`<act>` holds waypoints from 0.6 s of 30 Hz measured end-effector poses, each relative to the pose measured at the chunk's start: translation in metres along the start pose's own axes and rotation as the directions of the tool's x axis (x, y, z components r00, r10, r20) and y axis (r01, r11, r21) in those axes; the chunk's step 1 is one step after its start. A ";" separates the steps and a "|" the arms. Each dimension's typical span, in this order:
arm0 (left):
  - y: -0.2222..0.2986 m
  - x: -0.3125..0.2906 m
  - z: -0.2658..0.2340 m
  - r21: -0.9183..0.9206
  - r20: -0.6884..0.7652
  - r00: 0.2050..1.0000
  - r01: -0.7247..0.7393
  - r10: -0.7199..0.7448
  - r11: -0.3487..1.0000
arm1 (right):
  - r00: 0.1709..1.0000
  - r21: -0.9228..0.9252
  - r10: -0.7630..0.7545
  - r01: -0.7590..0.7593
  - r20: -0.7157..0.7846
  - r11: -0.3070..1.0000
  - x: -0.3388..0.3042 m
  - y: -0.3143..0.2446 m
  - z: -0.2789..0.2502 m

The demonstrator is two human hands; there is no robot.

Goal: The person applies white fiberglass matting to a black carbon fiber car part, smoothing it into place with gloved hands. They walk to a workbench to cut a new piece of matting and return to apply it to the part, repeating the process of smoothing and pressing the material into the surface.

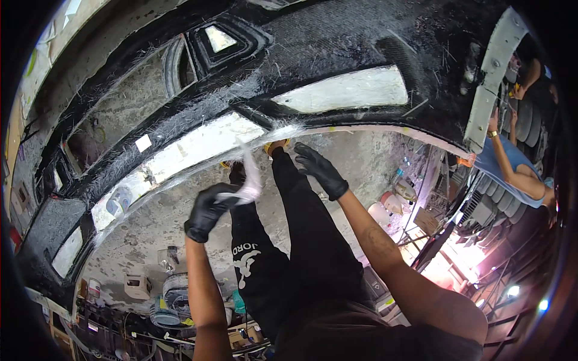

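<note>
My left hand (211, 207), in a black glove, is closed on a thin, whitish, flexible strip (248, 188) that sticks up and curls toward the right. The strip's exact kind I cannot tell. My right hand (323, 172), also black-gloved, is held out with fingers spread and nothing in them. Both hands are at the near side of a large, curved black panel (337, 54) covered with loose whitish fibres. White areas (205, 141) run along the panel's near edge, and a small white square (143, 142) lies on it.
Concrete floor (361, 162) shows below the panel. Bottles and jugs (391, 201) stand at the right, where a person in blue (512, 162) works beside the panel's metal flange (484, 108). A beige canister (138, 286) and round containers (174, 295) sit at lower left.
</note>
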State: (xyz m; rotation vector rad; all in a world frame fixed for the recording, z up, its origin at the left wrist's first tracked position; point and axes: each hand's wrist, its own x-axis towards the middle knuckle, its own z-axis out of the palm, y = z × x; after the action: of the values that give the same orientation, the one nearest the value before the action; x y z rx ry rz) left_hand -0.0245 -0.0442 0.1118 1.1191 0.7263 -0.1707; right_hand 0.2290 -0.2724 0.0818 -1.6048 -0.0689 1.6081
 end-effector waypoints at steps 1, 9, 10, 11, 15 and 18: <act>0.013 0.011 0.016 -0.013 0.145 0.989 -0.031 0.032 0.999 | 1.000 0.013 -0.003 0.003 0.012 1.000 -0.009 -0.009 -0.003; 0.010 0.104 0.102 -0.222 0.247 0.958 0.200 -0.144 0.954 | 0.996 0.439 -0.005 -0.033 0.086 0.898 -0.058 -0.076 -0.070; -0.002 0.119 0.107 -0.265 0.242 0.961 0.199 -0.135 0.943 | 0.995 0.253 0.018 0.008 -0.099 0.967 -0.060 -0.072 -0.094; 0.001 0.130 0.116 -0.205 0.134 0.974 0.209 -0.185 0.956 | 0.961 0.053 -0.001 0.016 -0.278 0.998 -0.057 -0.067 -0.115; -0.034 0.182 0.153 -0.497 -0.127 0.939 0.217 -0.318 0.840 | 0.849 -0.583 -0.395 0.132 -0.351 0.802 -0.039 -0.095 -0.132; -0.060 0.197 0.165 -0.414 -0.305 0.917 0.114 -0.256 0.903 | 0.870 -0.704 -0.417 0.122 -0.264 0.699 -0.020 -0.105 -0.141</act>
State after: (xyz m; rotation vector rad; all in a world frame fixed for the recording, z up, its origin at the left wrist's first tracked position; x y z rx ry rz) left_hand 0.1702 -0.1691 -0.0142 0.6982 1.1400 0.0174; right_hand 0.3975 -0.2874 0.1325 -2.3245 -0.7170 1.0105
